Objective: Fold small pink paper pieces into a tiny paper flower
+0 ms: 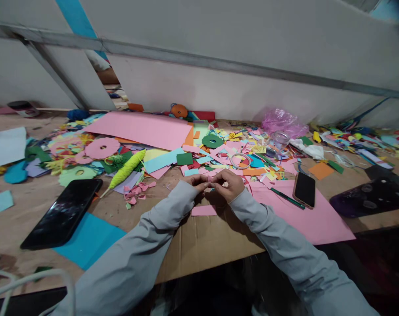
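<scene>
**Pinched: one small piece**

Held between fingertips of left hand and right hand, fingers nearly closed, over one cardboard sheet; mostly hidden. Just below: one pink strip. Rightward: one green pen, one small phone, one pink sheet. Leftward: one large phone, one blue sheet, one yellow yarn bundle.

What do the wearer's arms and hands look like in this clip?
Both arms wear long, light grey sleeves: the left sleeve and right sleeve are creased and reach the wrists. The left hand and right hand have no gloves. No lettering shows on the cloth.
</scene>
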`<state>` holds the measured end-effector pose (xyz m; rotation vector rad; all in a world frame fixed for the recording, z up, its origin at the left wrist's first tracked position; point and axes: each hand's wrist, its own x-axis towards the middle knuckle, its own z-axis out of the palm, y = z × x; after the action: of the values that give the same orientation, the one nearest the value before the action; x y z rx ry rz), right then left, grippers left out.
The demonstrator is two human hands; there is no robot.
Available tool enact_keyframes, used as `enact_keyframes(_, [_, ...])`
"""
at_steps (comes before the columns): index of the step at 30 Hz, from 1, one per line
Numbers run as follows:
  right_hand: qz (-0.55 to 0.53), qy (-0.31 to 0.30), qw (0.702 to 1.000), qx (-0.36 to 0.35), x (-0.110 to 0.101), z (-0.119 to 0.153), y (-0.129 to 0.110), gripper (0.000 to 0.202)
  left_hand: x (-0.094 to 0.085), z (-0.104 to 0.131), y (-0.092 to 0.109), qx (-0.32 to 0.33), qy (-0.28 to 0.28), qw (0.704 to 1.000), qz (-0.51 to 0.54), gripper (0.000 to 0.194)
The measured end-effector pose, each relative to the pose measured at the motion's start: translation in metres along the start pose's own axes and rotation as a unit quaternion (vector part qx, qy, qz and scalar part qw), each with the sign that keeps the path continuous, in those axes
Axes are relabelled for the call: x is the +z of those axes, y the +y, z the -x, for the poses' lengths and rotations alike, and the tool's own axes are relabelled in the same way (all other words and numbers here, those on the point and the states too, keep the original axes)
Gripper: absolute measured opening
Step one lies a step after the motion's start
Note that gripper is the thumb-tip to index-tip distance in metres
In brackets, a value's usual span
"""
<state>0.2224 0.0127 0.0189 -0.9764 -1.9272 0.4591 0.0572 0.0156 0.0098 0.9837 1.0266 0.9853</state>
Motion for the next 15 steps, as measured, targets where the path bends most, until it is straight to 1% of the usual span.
enact_keyframes(2, [-0.007,-0.001,0.999,0.040,-0.001,0.001,0.000,0.010,-0.002,-0.001,-0.004,0.013,-0.016,1.000,-0.010,0.040])
enact_keyframes(4, [-0.010,-0.005,0.997,0.072,-0.001,0.001,-0.001,0.014,-0.004,-0.003,-0.007,0.026,-0.039,0.999,-0.019,0.038])
enact_keyframes(6, [-0.006,-0.013,0.997,0.070,-0.002,0.001,-0.002,0.015,-0.006,-0.005,-0.010,0.036,-0.049,0.998,-0.028,0.038])
enact_keyframes(9, [0.000,-0.013,1.000,0.022,-0.002,-0.001,-0.004,0.009,-0.007,-0.009,-0.013,0.028,-0.041,0.998,-0.045,0.036])
enact_keyframes(11, [-0.002,-0.006,1.000,0.008,-0.002,-0.002,-0.005,0.008,-0.006,-0.010,-0.014,0.020,-0.029,0.998,-0.053,0.035])
enact_keyframes(13, [-0.011,-0.004,1.000,0.029,-0.001,-0.002,-0.004,0.005,-0.004,-0.009,-0.013,0.022,-0.016,0.999,-0.047,0.035])
enact_keyframes(15, [-0.044,-0.003,0.996,0.084,-0.001,-0.002,-0.002,0.006,-0.002,-0.008,-0.012,0.030,-0.005,0.999,-0.033,0.036])
